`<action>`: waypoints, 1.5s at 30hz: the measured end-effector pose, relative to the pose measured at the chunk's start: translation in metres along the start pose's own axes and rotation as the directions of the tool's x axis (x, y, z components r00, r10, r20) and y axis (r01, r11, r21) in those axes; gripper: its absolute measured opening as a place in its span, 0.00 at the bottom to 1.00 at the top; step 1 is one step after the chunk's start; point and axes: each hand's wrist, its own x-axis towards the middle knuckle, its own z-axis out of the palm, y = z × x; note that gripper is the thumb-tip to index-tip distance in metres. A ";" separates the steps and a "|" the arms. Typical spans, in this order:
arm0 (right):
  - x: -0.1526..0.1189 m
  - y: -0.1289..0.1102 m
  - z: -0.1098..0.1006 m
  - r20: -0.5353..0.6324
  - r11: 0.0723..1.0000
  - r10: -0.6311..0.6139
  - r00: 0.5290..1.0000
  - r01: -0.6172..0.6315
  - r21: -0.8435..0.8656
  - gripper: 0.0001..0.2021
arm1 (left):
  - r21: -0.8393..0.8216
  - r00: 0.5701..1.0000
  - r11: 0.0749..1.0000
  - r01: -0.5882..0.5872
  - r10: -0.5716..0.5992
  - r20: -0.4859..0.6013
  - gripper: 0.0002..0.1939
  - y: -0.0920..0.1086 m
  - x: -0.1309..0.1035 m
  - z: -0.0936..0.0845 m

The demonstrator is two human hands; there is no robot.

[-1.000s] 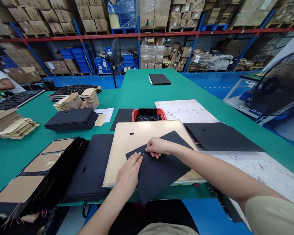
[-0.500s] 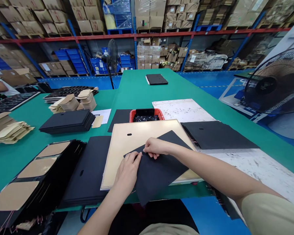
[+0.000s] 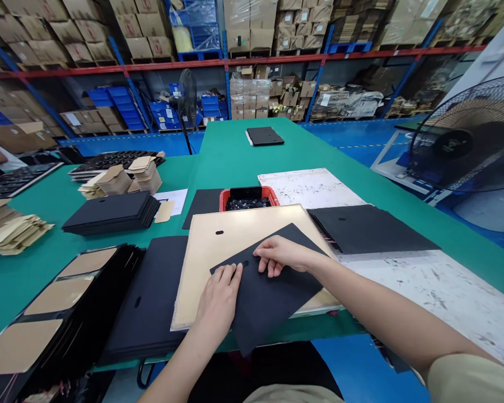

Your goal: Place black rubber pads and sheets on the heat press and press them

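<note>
A black sheet [image 3: 273, 296] lies at an angle on a pale, box-like board [image 3: 252, 218], its lower corner hanging over the front edge. Flat on its left part rests my left hand [image 3: 218, 294], fingers stretched out, the tips beside a small dark slot [image 3: 246, 263] in the sheet. Just right of that slot is my right hand [image 3: 279, 254], thumb and forefinger pinched together and the other fingers curled. Whatever is in the pinch, if anything, is too small to make out. A second dark slot [image 3: 219, 232] shows on the board's upper left.
Behind the board sits a red basket [image 3: 273, 196] of small black pieces. Black sheets are stacked at left [image 3: 151, 302] and right [image 3: 373, 226]. Black pieces with tan panels [image 3: 59, 294] stand at far left. A large fan [image 3: 457, 143] is at right.
My right hand has drawn back a little to the right from the slot, its fingers loosening, and the slot now shows more plainly. My left hand stays on the sheet.
</note>
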 end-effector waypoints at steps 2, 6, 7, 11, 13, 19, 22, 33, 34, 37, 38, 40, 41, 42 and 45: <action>-0.008 0.006 -0.005 -0.025 1.000 0.002 1.000 -0.001 0.031 0.10 | 0.016 1.000 1.000 0.005 -0.005 0.007 0.32 0.001 0.000 0.000; -0.014 0.017 -0.007 -0.044 1.000 -0.022 0.999 0.023 0.020 0.10 | 0.047 0.999 0.999 0.025 -0.027 0.037 0.31 0.007 0.003 -0.005; -0.014 0.018 -0.006 -0.049 0.999 -0.029 0.998 0.030 0.017 0.10 | 0.057 0.998 0.998 0.030 -0.033 0.052 0.31 0.008 0.005 -0.008; -0.012 0.020 -0.003 -0.071 0.999 -0.048 0.996 0.048 -0.002 0.10 | 0.085 0.992 0.995 0.046 -0.055 0.112 0.31 0.014 0.013 -0.018; -0.013 0.020 -0.003 -0.079 0.999 -0.052 0.996 0.052 -0.001 0.10 | 0.076 0.990 0.996 0.044 -0.053 0.127 0.31 0.013 0.015 -0.020; -0.013 0.023 -0.002 -0.083 0.997 -0.083 0.993 0.082 -0.016 0.10 | 0.019 0.995 0.998 0.052 -0.054 0.086 0.32 0.005 0.014 -0.017; -0.012 0.023 0.000 -0.097 0.991 -0.109 0.989 0.100 -0.090 0.12 | 0.069 0.995 0.997 0.031 -0.037 0.094 0.32 0.006 0.016 -0.019; -0.024 0.020 0.043 -0.058 0.181 -0.420 0.905 0.021 -0.983 0.25 | 0.044 1.000 0.999 0.007 -0.008 0.016 0.32 -0.002 0.004 -0.005; -0.021 0.018 0.044 -0.058 0.159 -0.423 0.904 0.011 -0.987 0.25 | 0.055 1.000 0.998 0.011 -0.012 0.024 0.32 -0.002 0.007 -0.005; -0.008 0.008 0.034 -0.098 0.174 -0.430 0.897 -0.023 -0.984 0.23 | 0.058 0.996 0.997 0.052 -0.056 0.068 0.30 -0.006 0.023 -0.011; -0.003 0.004 0.028 -0.112 0.197 -0.429 0.896 -0.028 -0.980 0.23 | 0.042 0.995 0.997 0.070 -0.073 0.075 0.28 -0.009 0.029 -0.013; 0.002 0.001 0.019 -0.127 0.252 -0.438 0.890 -0.014 -0.968 0.22 | -0.025 0.993 0.996 0.086 -0.084 0.084 0.24 -0.016 0.036 -0.016; 0.001 0.002 0.017 -0.123 0.277 -0.456 0.881 0.009 -0.961 0.21 | -0.069 0.993 0.995 0.079 -0.072 0.097 0.23 -0.020 0.037 -0.017; -0.002 0.005 0.018 -0.113 0.295 -0.485 0.867 0.041 -0.955 0.20 | -0.114 0.992 0.991 0.064 -0.051 0.116 0.25 -0.024 0.037 -0.017; -0.026 0.025 0.035 -0.011 0.297 -0.595 0.804 0.207 -0.932 0.19 | -0.215 0.980 0.977 0.014 0.029 0.196 0.44 -0.033 0.029 -0.013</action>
